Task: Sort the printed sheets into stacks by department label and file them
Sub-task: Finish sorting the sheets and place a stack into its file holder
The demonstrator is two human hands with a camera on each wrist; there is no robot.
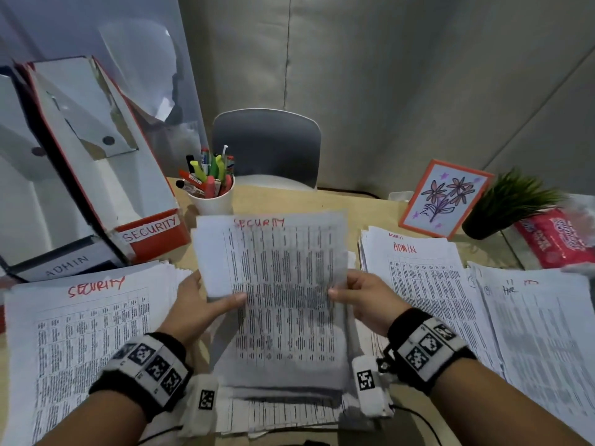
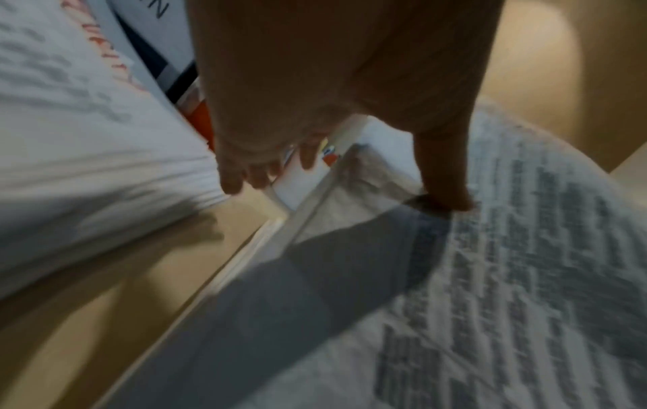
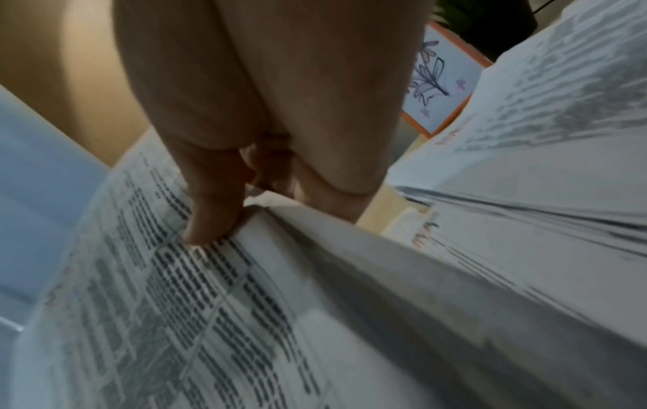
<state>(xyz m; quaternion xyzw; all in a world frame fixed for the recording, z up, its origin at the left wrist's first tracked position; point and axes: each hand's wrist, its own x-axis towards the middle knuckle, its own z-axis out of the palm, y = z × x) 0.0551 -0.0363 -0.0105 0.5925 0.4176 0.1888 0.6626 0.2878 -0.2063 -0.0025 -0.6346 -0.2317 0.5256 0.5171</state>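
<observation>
A printed sheet headed SECURITY (image 1: 277, 284) is lifted off the unsorted middle pile (image 1: 283, 410), tilted up toward me. My left hand (image 1: 206, 300) pinches its left edge, thumb on the print, and my right hand (image 1: 357, 297) pinches its right edge. The left wrist view has the thumb (image 2: 444, 177) on the sheet (image 2: 507, 263); the right wrist view has the thumb (image 3: 210, 204) on the print (image 3: 175, 304). A SECURITY stack (image 1: 87, 342) lies at the left, an ADMIN stack (image 1: 425, 284) at the right, and another stack (image 1: 541, 333) at the far right.
An orange file box labelled SECURITY (image 1: 151, 233) and a dark one labelled ADMIN (image 1: 64, 262) stand at the back left. A cup of pens (image 1: 211, 188), a framed flower drawing (image 1: 444, 197), a small plant (image 1: 512, 201) and a red packet (image 1: 557, 239) line the back. A grey chair (image 1: 267, 146) is behind the desk.
</observation>
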